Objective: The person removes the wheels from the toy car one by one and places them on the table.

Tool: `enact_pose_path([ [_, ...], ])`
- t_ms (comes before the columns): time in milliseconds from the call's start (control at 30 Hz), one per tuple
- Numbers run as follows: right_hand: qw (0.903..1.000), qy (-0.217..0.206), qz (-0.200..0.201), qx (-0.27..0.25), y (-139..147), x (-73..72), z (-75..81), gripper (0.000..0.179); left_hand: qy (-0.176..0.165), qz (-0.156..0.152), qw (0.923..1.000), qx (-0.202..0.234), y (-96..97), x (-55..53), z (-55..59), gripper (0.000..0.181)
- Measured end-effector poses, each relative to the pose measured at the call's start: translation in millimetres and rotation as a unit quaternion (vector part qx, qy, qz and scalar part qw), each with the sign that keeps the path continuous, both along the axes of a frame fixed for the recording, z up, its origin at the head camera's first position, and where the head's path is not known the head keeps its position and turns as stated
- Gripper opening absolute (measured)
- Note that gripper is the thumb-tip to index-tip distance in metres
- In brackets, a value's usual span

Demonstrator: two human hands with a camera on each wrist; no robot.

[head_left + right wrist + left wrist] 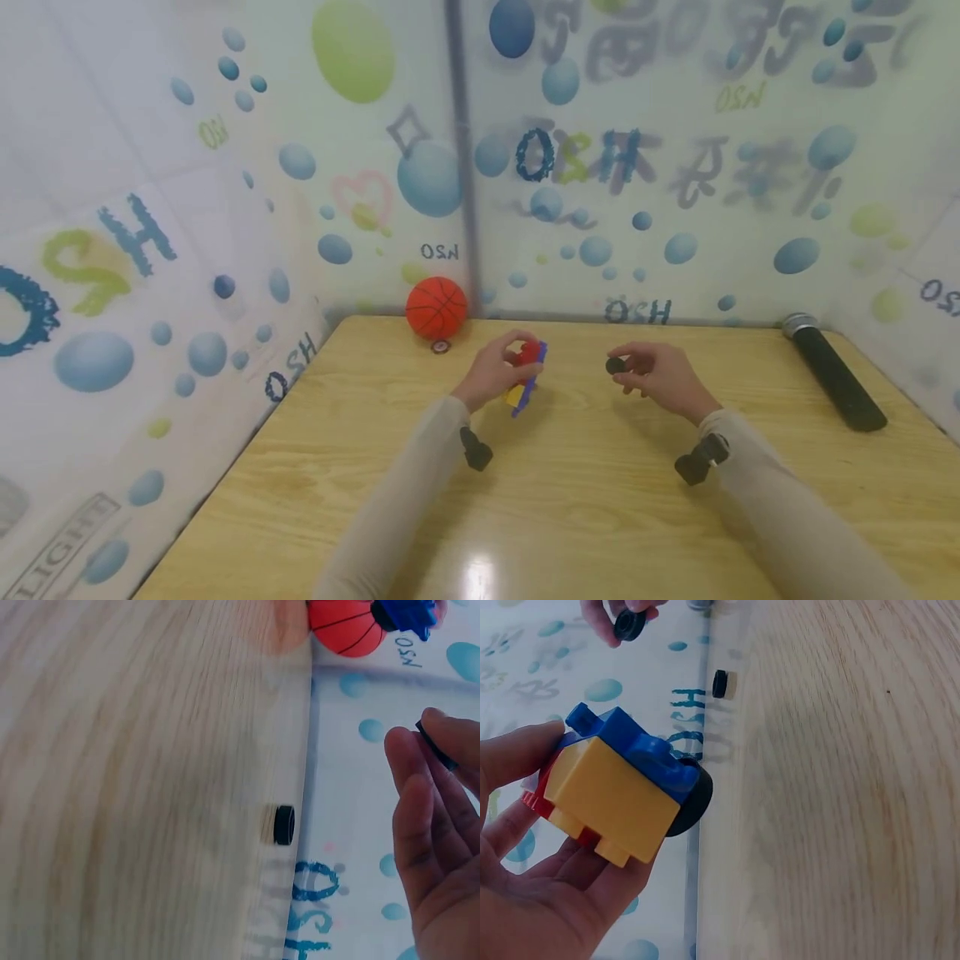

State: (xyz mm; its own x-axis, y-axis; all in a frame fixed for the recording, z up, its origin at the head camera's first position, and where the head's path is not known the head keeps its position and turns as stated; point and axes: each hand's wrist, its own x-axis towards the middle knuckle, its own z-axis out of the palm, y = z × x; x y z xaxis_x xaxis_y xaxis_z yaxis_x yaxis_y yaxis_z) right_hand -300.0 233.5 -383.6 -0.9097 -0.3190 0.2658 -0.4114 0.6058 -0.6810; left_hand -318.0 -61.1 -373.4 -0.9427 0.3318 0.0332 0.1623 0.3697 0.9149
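My left hand point(495, 371) holds up a small toy car of building blocks above the table, its fingers and thumb round the sides. The toy car point(615, 795) has a blue base, yellow and red blocks, and a black wheel point(691, 801) at one end. To the right, apart from it, my right hand point(660, 379) pinches a loose black toy wheel point(616, 365) between thumb and fingers. In the right wrist view that wheel point(436, 746) appears edge-on. Another black wheel point(283, 825) stands upright on the table near its far edge; I cannot make it out in the head view.
At the back left of the wooden table point(360, 483) sits a red toy basketball point(437, 308), with a small round dark-rimmed thing point(440, 347) before it. A black microphone point(836, 371) lies at the far right. Printed walls point(570, 267) close off the back and sides.
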Motion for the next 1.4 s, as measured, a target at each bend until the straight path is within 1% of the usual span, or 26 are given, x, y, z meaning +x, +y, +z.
enact_pose_path([
  [167, 0.9996, 0.000, -0.019, 0.022, 13, -5.8, 1.2, 0.034, 0.004, -0.027, 0.9996, -0.004, -0.8, -0.4, 0.8, 0.038],
  [233, 0.9992, -0.010, -0.026, 0.027, 17, -8.2, 1.8, 0.034, 0.006, -0.038, 0.9992, -0.007, -1.2, -0.7, -0.1, 0.038],
  [300, 0.9987, -0.019, -0.033, 0.034, 20, -11.2, 2.2, 0.035, 0.013, -0.042, 0.9988, -0.023, -2.0, -0.5, -0.4, 0.038],
  [400, 0.9978, -0.034, -0.038, 0.043, 23, -15.6, 2.6, 0.036, 0.019, -0.043, 0.9981, -0.040, -2.3, -0.7, -0.6, 0.039],
  [467, 0.9975, -0.040, -0.037, 0.044, 23, -19.3, 3.0, 0.038, 0.023, -0.043, 0.9977, -0.048, -3.0, -1.3, 1.5, 0.039],
  [667, 0.9965, -0.052, -0.037, 0.053, 24, -28.6, 0.3, 0.037, 0.033, -0.039, 0.9983, -0.029, -3.3, -4.1, 3.6, 0.039],
  [767, 0.9953, -0.062, -0.042, 0.061, 24, -32.6, -3.1, 0.037, 0.033, -0.042, 0.9983, -0.026, -4.1, -3.9, 0.6, 0.038],
  [1000, 0.9914, -0.084, -0.059, 0.080, 26, -38.7, -12.2, 0.035, 0.035, -0.045, 0.9978, -0.034, -5.2, -0.9, -6.1, 0.036],
  [1233, 0.9882, -0.077, -0.074, 0.109, 28, -47.6, -21.2, 0.033, 0.026, -0.050, 0.9981, -0.026, -3.5, -0.5, -4.9, 0.037],
  [1400, 0.9877, -0.086, -0.075, 0.106, 28, -50.3, -24.5, 0.034, 0.020, -0.053, 0.9982, -0.023, -3.1, 0.9, -4.4, 0.036],
])
